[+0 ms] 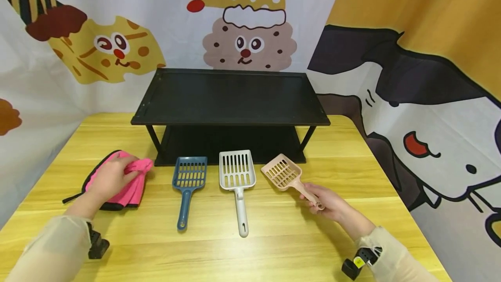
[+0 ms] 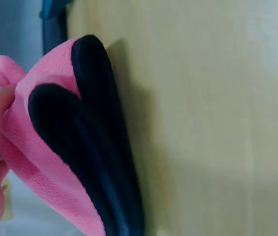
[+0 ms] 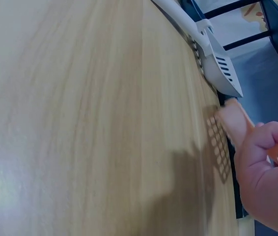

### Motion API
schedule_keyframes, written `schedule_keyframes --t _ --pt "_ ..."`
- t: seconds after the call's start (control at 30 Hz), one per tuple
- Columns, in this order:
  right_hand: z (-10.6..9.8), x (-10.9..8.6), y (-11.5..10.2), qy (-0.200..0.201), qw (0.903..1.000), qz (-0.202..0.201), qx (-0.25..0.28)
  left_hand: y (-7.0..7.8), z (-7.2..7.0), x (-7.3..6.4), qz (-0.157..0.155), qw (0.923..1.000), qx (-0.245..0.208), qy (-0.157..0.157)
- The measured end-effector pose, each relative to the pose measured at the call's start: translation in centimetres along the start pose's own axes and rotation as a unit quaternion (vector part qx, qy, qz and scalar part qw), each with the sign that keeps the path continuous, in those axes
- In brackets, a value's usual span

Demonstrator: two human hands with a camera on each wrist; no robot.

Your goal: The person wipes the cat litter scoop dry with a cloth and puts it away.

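At the left of the table my left hand [image 1: 111,175] pinches a pink cloth with black edging [image 1: 131,190], bunching part of it up; the left wrist view shows the folded pink cloth [image 2: 55,132] under my thumb. My right hand [image 1: 322,201] grips the handle of a beige slotted litter scoop [image 1: 282,172], held just above the table with its shadow below in the right wrist view. Between the hands lie a blue litter scoop [image 1: 185,199] and a white litter scoop [image 1: 241,208], handles toward me.
A black two-tier rack [image 1: 231,97] stands behind the scoops at the back of the wooden table [image 1: 274,256]. The scoop heads lie close to its lower shelf [image 1: 231,138]. A cartoon-printed curtain [image 1: 176,21] hangs behind and to the right.
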State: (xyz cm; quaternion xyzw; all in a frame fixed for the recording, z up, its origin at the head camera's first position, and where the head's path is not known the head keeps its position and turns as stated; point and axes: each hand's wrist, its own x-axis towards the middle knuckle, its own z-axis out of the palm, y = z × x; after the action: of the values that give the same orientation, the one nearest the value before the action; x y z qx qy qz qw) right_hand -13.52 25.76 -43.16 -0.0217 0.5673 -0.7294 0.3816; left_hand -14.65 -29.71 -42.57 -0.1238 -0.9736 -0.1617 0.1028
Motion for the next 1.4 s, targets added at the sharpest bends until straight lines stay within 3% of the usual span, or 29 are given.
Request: schedule_keyframes --t 0.2,0.4,0.53,0.83,1.1,1.4 --pt "-0.3 -0.1 -0.7 -0.036 0.9994 0.004 0.004 0.4 -1.4 0.2 -0.008 0.9994 0.002 0.034" --pt "0.2 0.2 -1.4 -0.026 0.9992 0.017 -0.026 1.1 -2.6 0.6 0.013 0.9947 -0.003 0.102" --pt "0.5 0.4 -1.9 -0.025 0.9985 0.022 -0.044 2.0 -3.3 0.7 0.025 0.9928 -0.012 0.117" --pt "1.1 0.7 -2.6 -0.036 0.9965 0.021 -0.072 5.9 -4.7 2.2 0.038 0.9959 -0.034 0.075" --pt "2.3 1.5 -3.0 -0.065 0.9941 0.025 -0.083 9.7 -4.6 4.4 0.095 0.9931 -0.039 0.057" --pt "4.3 2.6 -3.4 -0.051 0.9945 0.022 -0.088 13.3 -3.7 5.9 0.168 0.9839 -0.042 0.045"
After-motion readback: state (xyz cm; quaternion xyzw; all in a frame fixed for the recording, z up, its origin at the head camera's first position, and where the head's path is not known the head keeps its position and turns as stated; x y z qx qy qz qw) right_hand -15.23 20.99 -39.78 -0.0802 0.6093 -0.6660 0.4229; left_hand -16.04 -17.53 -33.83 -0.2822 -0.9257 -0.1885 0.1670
